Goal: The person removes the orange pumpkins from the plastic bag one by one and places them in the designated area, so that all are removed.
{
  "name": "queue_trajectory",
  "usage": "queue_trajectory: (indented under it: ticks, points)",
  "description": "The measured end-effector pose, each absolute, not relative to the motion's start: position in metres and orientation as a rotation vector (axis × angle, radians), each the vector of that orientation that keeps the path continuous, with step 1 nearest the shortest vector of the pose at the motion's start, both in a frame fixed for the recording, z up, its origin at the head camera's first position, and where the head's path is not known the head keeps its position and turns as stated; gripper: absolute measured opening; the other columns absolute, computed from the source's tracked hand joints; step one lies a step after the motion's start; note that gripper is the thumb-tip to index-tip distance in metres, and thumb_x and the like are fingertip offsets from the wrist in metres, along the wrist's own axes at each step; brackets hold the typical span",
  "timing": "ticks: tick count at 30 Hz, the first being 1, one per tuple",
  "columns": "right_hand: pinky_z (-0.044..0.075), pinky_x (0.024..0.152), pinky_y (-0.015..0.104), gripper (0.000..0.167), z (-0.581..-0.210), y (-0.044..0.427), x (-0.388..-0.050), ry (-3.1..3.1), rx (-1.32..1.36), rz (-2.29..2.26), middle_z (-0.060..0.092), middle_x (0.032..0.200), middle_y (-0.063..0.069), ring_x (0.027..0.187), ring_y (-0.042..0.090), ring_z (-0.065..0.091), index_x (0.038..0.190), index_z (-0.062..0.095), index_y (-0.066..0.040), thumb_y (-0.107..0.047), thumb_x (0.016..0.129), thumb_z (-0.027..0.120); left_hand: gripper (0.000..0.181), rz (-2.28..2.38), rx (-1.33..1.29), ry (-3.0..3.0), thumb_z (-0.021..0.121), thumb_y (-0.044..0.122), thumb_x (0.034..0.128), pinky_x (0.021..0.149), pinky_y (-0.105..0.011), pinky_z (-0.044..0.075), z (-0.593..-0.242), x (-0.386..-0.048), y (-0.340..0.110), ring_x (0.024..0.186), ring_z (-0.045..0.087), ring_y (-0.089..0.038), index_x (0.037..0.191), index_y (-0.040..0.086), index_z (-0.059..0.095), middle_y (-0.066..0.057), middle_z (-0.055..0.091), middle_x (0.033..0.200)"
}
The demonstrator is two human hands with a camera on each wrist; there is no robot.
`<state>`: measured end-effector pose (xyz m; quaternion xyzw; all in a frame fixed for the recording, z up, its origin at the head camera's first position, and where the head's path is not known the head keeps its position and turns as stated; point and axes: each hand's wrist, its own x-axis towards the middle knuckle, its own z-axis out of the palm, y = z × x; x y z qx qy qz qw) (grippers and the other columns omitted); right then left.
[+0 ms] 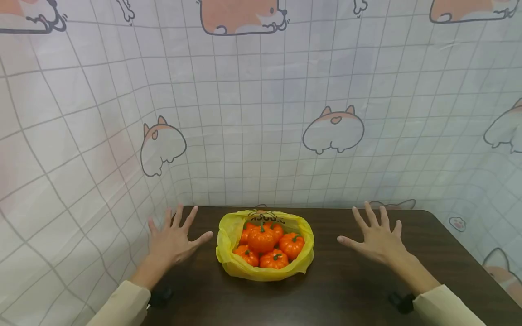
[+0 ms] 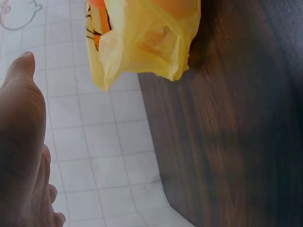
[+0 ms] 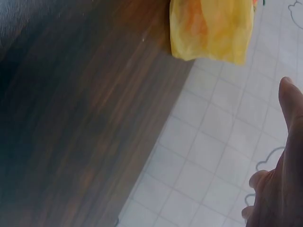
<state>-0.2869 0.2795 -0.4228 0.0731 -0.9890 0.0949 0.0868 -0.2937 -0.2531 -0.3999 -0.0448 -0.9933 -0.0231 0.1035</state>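
A yellow plastic bag (image 1: 267, 274) with its mouth folded open stands in the middle of the table. Inside it lie several small orange pumpkins (image 1: 262, 239) with green stems. To the left of the bag, my left hand (image 1: 173, 242) is held with its fingers spread, apart from the bag and holding nothing. My right hand (image 1: 379, 240) is spread the same way on the other side, farther from the bag. Both wrist views show the thumb side of a hand, with the bag's side wall (image 2: 147, 42) beyond it; the pumpkins show only faintly through the plastic.
The dark wooden table (image 1: 346, 294) reaches back to a white grid-patterned cloth (image 1: 261, 172) with cartoon dogs. This cloth hangs behind the table and along both sides. Dark straps or devices (image 1: 403, 302) sit at the wrists by the cream sleeves (image 1: 444, 308).
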Motion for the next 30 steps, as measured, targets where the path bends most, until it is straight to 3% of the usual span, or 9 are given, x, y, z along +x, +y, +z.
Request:
queue_trajectory:
  ticks: [6, 30]
  points:
    - [0.003, 0.103, 0.089, 0.104, -0.428, 0.271, -0.28, -2.927, 0.235, 0.298, 0.002, 0.172, 0.02, 0.151, 0.062, 0.002, 0.166, 0.016, -0.018, -0.079, 0.089, 0.051, 0.099, -0.149, -0.137, -2.938, 0.036, 0.087, 0.0885, 0.11, -0.084, -0.003, -0.412, -0.288, -0.249, 0.156, 0.004, -0.051, 0.166, 0.03, 0.014, -0.019, 0.005, 0.172]
    - [0.009, 0.104, 0.088, 0.097, -0.449, 0.221, -0.267, -2.884, 0.299, 0.512, 0.008, 0.172, 0.018, 0.15, 0.062, 0.007, 0.165, 0.023, -0.019, -0.074, 0.091, 0.055, 0.091, -0.349, -0.176, -2.912, 0.042, 0.082, 0.0917, 0.113, -0.081, 0.002, -0.458, -0.279, -0.214, 0.157, 0.008, -0.046, 0.165, 0.035, 0.016, -0.013, 0.007, 0.173]
